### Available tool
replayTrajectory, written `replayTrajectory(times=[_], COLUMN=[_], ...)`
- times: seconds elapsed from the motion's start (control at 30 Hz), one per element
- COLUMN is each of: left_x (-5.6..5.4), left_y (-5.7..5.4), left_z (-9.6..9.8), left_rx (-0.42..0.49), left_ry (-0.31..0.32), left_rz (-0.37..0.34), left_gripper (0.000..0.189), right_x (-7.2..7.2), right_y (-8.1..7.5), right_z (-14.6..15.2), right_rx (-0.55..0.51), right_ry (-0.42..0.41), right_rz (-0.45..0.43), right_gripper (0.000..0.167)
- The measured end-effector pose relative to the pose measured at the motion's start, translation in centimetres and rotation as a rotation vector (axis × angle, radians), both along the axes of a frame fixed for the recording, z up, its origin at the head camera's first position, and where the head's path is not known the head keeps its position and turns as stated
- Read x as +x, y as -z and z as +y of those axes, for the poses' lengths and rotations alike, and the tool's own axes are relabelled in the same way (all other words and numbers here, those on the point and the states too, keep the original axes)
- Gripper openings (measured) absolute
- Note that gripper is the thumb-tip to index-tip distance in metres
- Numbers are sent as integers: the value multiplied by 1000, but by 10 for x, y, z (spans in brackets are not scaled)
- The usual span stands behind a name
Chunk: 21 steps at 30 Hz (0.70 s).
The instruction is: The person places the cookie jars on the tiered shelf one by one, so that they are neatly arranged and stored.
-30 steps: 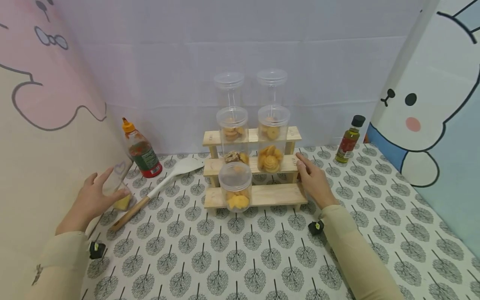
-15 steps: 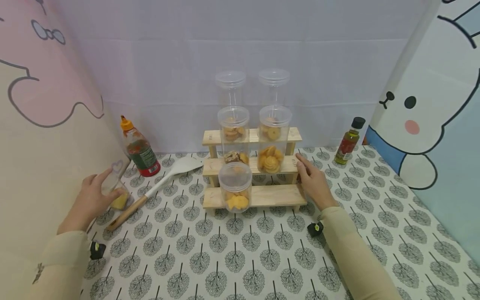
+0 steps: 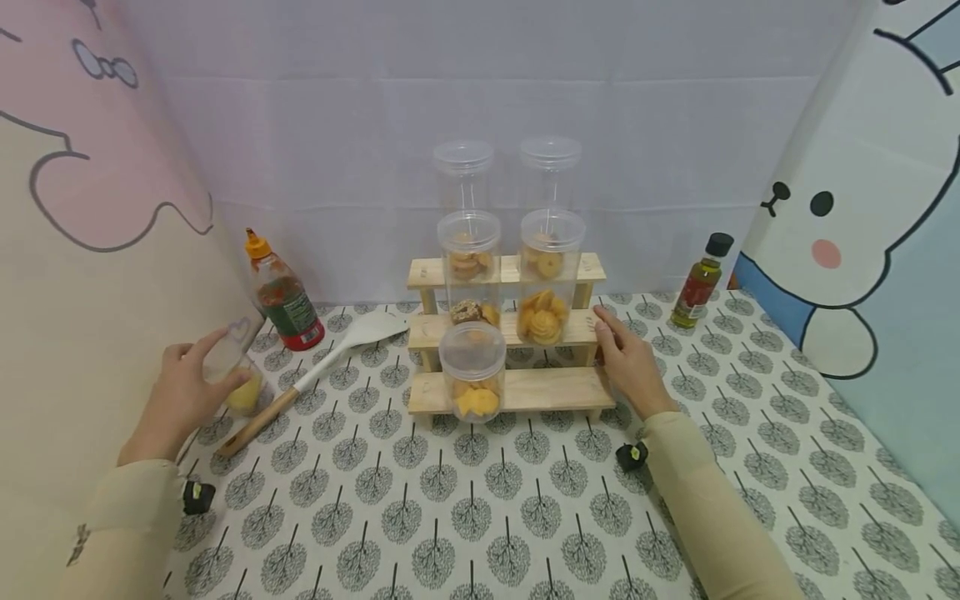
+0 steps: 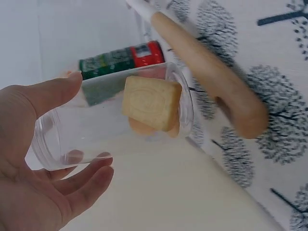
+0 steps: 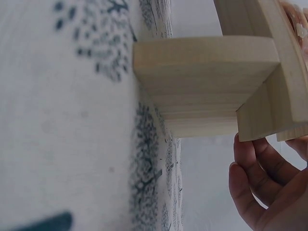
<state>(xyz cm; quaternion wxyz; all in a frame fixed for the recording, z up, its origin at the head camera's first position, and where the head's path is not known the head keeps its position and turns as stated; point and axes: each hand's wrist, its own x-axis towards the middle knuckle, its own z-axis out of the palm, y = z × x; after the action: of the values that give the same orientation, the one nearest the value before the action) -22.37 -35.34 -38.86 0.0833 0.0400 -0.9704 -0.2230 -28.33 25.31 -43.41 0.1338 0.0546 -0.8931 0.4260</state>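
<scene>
My left hand (image 3: pixel 174 400) holds a clear plastic jar (image 4: pixel 103 125), thumb on one side and fingers curled round the other. Pale yellow biscuits (image 4: pixel 151 102) lie at the far end of this jar in the left wrist view. At the right end of a three-step wooden rack (image 3: pixel 555 390), my right hand (image 3: pixel 633 371) grips the edge by the middle step. Its fingertips touch an upright of the rack in the right wrist view; part of the hand is cut off there. Clear lidded jars with cookies stand on the rack, among them a front jar (image 3: pixel 474 375) at lower left.
A sauce bottle (image 3: pixel 288 312) with an orange cap stands behind the left hand. Beside it lies a white spatula (image 3: pixel 330 358) with a wooden handle. An oil bottle (image 3: pixel 696 287) is at the back right. Fabric walls border the patterned tablecloth (image 3: pixel 420 517).
My left hand has closed in on the jar, and the jar with its biscuits has shifted slightly. My right hand stays at the rack.
</scene>
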Motion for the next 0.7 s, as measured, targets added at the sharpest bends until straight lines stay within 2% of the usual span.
replayTrajectory(times=[0.2, 0.37, 0.57, 0.7], left_x=[10, 23, 40, 47], left_y=[-23, -37, -50, -53], left_z=[18, 40, 72, 96], left_rx=[-26, -23, -34, -14], left_ry=[41, 83, 194, 296], left_rz=[12, 45, 80, 131], left_gripper=[88, 88, 84, 79], right_x=[-1, -1, -1, -1], right_y=[0, -1, 0, 0], right_z=[0, 0, 0, -1], right_rx=[3, 12, 5, 12], right_ry=[2, 1, 6, 4], right_rz=[-3, 0, -4, -1], right_gripper=[53, 54, 54, 54])
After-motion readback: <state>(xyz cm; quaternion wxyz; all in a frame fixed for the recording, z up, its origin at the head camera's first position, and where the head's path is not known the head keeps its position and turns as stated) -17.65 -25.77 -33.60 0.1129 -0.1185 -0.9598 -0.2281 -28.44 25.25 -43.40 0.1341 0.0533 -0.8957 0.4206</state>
